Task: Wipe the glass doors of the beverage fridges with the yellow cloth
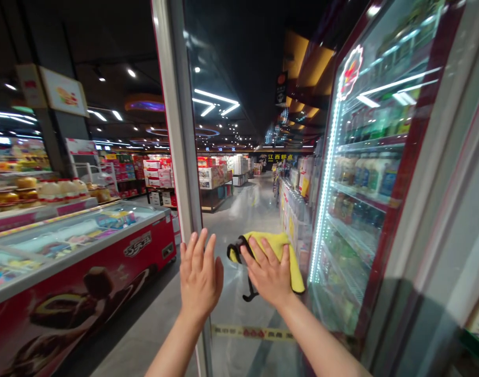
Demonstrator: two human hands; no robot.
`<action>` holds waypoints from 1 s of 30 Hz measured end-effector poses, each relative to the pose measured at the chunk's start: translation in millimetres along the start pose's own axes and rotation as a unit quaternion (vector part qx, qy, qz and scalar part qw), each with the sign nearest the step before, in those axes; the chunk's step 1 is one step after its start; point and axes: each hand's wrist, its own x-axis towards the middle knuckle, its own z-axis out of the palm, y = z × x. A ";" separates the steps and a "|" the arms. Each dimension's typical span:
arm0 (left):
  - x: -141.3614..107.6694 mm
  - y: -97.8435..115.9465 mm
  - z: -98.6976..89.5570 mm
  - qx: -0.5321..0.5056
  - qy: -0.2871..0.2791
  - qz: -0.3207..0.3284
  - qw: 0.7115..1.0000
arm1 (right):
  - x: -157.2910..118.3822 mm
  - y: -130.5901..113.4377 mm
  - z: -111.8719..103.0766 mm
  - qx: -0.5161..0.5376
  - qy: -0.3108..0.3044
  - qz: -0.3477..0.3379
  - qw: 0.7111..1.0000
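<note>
A yellow cloth (279,245) with black edging lies bunched against a tall glass door (255,214). My right hand (269,267) holds it there, palm down on it with the fingers spread, so part of the cloth is hidden. One black-edged fold sticks out to the left of my fingers, and a loose black strip hangs below. My left hand (200,275) is raised by the grey door frame (180,120), fingers stretched upward and nothing in it. Whether it touches the frame or glass I cannot tell.
A red chest freezer (153,251) with a glass top stands at the left. On the right, a lit drinks cooler (365,173) holds bottles on several shelves. A yellow printed strip (251,332) crosses the lower glass. Stacked boxes (159,173) stand farther back.
</note>
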 end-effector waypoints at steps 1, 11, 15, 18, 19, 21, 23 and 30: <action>2.6 1.9 1.6 -0.006 0.000 0.002 1.000 | 8.4 2.2 -0.7 0.002 -0.003 -0.010 1.000; 15.4 32.1 24.9 -0.043 -0.005 0.023 0.999 | 6.4 68.2 -19.4 -0.083 0.061 0.143 0.984; 15.8 39.2 30.2 -0.057 -0.002 0.018 0.998 | -17.9 49.4 -15.2 -0.071 0.032 0.110 0.991; 23.3 47.0 36.0 -0.071 0.004 0.009 0.997 | -1.3 65.0 -20.6 -0.067 0.024 0.079 0.994; 25.6 50.2 38.3 -0.076 0.003 0.009 0.997 | 4.9 76.1 -24.0 -0.073 0.028 0.079 0.994; 27.8 56.8 42.9 -0.083 0.001 0.011 0.996 | 9.4 100.3 -30.9 -0.091 0.036 0.097 0.990; 25.6 63.0 46.9 -0.088 0.000 0.015 0.996 | -0.6 117.7 -35.5 -0.113 0.041 0.131 0.984; 12.8 80.0 54.0 -0.107 -0.019 0.021 0.994 | -48.9 101.5 -31.7 -0.119 0.085 0.168 0.975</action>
